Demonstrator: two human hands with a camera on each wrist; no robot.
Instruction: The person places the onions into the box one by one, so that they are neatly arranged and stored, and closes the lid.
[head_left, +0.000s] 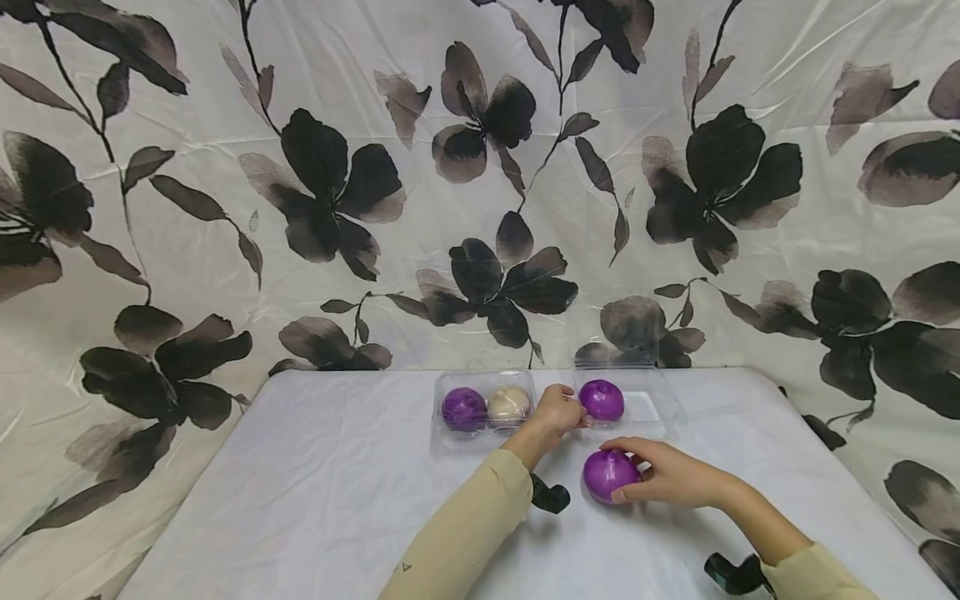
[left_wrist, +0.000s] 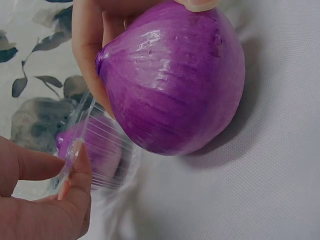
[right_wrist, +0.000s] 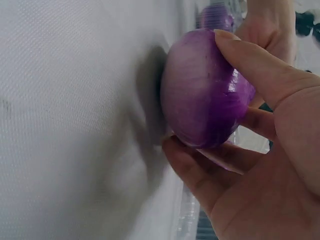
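My right hand grips a glossy purple onion, thumb on one side and fingers round the other. In the right wrist view this onion is just at the white cloth; whether it touches is unclear. My left hand pinches the edge of a clear plastic container between thumb and fingers, as the left wrist view shows. Inside that container, on its left side, sits another purple onion; its lid stands raised at the back.
Left of my left hand is a second clear container with a purple onion and a white onion inside. A white cloth covers the table. Behind it hangs a flower-patterned curtain.
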